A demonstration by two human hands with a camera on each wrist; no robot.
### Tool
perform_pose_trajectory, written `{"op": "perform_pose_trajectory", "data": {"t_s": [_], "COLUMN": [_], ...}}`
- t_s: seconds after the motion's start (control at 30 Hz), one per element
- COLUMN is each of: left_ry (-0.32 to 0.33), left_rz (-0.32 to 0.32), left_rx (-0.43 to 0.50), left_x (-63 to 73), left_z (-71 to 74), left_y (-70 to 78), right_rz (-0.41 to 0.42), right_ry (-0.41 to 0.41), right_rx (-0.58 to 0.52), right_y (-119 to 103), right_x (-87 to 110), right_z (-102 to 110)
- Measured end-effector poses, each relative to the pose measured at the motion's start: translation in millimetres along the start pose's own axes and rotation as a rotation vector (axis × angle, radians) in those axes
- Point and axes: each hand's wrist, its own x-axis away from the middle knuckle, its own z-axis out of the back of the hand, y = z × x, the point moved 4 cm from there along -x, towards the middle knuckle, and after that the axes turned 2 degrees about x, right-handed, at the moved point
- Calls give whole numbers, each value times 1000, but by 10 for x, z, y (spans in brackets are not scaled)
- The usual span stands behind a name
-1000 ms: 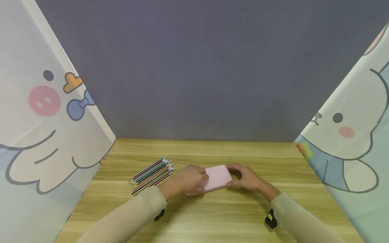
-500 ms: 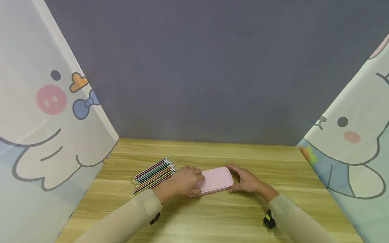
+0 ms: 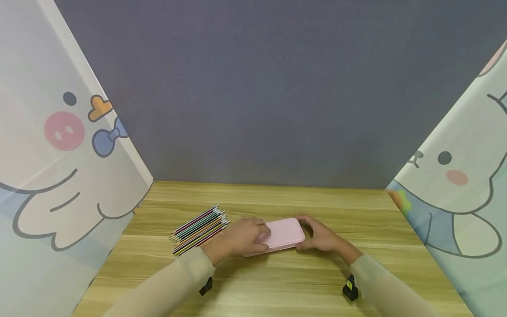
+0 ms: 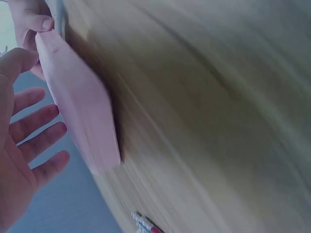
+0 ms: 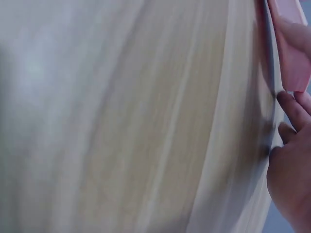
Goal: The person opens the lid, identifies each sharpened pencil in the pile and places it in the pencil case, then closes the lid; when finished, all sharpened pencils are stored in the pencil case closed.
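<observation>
On the wooden tabletop (image 3: 277, 288), the left grip (image 3: 246, 235), loosely spread, now reaches slightly farther over the pink case (image 3: 284, 232); the right grip (image 3: 324, 237), curled, holds the right end; the case remains closed

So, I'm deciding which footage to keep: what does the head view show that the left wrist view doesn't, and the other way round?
Only the head view: the pencils' sharpened tips, the left sleeve and the blue bow printed on the left wall panel.

Only the left wrist view: the palm side of the left hand.

Both: the pink case, the right hand at one end of it, the wooden table, the grey backdrop and the pencils' other ends.
</observation>
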Motion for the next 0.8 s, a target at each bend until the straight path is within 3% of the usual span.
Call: {"op": "perform_pose_trajectory", "data": {"t_s": [0.1,0.23,0.33,0.57,0.8], "left_ry": [-2,0,10,47,94], "left_rz": [29,41,27,-31,-67], "left_rx": [98,136,140,131,119], "left_x": [-10,-20,-30,-80,-152], "left_z": [18,43,65,85,132], "left_y": [21,24,23,28,23], "right_rz": [-1,9,17,-69,-92], "right_ry": [-4,17,38,95,130], "right_rx": [-77,-84,-51,7,29], "right_y": [-19,-61,-96,-109,-158], "right_x": [31,85,126,196,211], "right_z": [-14,-15,-10,22,77]}}
